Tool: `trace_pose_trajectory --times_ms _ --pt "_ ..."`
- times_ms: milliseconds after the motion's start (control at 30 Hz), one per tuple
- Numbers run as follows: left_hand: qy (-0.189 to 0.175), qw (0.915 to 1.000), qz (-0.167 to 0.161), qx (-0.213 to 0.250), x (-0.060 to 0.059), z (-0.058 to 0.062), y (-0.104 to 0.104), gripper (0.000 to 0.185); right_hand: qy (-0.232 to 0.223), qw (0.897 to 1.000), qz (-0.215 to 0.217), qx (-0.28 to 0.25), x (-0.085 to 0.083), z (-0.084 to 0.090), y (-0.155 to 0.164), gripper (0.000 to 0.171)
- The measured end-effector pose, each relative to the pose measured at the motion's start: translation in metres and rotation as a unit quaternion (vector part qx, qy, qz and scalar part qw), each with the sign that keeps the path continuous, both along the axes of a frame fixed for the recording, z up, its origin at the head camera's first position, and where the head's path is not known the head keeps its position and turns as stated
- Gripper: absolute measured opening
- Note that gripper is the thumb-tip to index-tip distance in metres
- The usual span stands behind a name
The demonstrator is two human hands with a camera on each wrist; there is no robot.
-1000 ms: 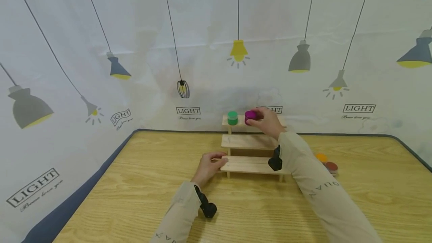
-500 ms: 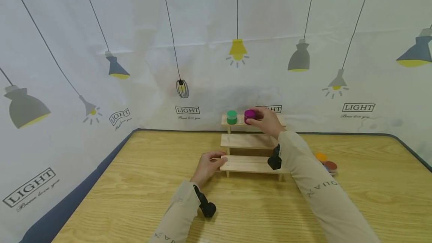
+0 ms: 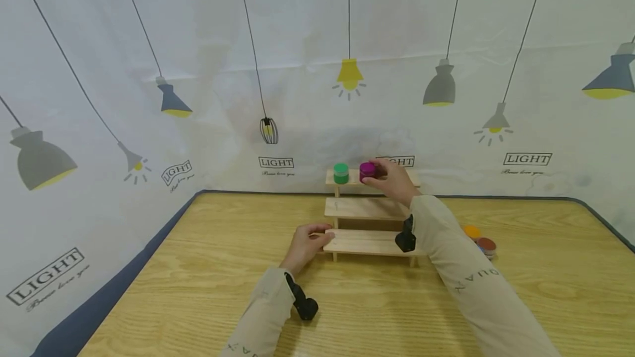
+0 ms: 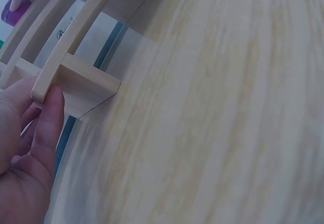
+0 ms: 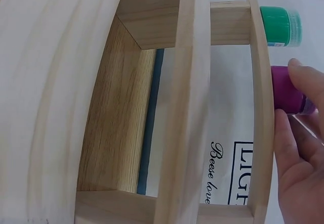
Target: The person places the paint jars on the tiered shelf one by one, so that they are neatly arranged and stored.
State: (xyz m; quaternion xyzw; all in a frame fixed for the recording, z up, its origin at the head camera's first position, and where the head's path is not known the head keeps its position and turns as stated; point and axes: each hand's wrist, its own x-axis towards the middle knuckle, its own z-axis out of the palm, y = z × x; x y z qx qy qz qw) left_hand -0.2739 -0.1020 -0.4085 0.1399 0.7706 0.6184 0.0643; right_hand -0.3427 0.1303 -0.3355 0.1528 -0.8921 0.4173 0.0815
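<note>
So on our left side, we see the left hand (image 3: 303,247) at about 8 o'clock on the wooden stand (image 3: 364,242), fingers narrow, pinching the left end of its lowest tier, thumb up on the board. Over on the right, the right hand (image 3: 394,182) has the purple jar (image 3: 367,169) between thumb and fingers, a snug little grip. That jar is at roughly 10 o'clock from the hand, upright on the top tier, and from our right wrist view its base looks to be right against the board.

Container-wise, we've got the green jar (image 3: 340,173) at 9 o'clock from the purple one, near it but not touching, on the same tier. Then down on the table (image 3: 198,291), around 4 o'clock from the right hand, we spot an orange jar (image 3: 472,231) and a brownish-red jar (image 3: 486,244) bunched together. Can't tell what's inside any of them, honestly.

As for stuff in the way, the black wrist camera (image 3: 405,236) covers some of the lowest tier, and the right sleeve (image 3: 461,269) cuts across the stand's right end and reaches the bunch. Behind it all, at 12 o'clock, we see a lamp-print backdrop (image 3: 307,92).
</note>
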Motion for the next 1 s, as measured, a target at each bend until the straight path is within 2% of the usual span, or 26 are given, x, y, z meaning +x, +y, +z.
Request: trace_pose_trajectory --times_ms 200,467,500,600,767,1000 --pt "0.005 1.0 -0.005 0.0 0.0 -0.001 0.001 0.029 0.018 1.0 0.011 -0.009 0.006 0.003 0.008 0.061" --pt "0.007 0.9999 0.008 -0.005 0.0 0.0 0.002 0.028 -0.006 1.0 0.006 0.005 0.017 0.013 0.019 0.055" --pt "0.008 0.9999 0.01 -0.005 -0.003 -0.004 0.001 0.029 -0.005 1.0 0.006 0.006 0.018 0.013 0.021 0.055" --pt "0.008 0.9999 0.011 -0.005 -0.002 -0.005 0.0 0.029 -0.002 1.0 0.01 -0.002 0.021 0.013 0.025 0.053" --pt "0.012 0.9998 0.011 -0.008 0.002 -0.001 0.0 0.028 0.014 1.0 0.02 -0.019 0.029 0.012 0.034 0.048" --pt "0.01 0.9998 0.013 -0.011 0.001 -0.001 0.0 0.029 0.053 0.998 0.029 -0.007 0.047 0.012 0.047 0.038"
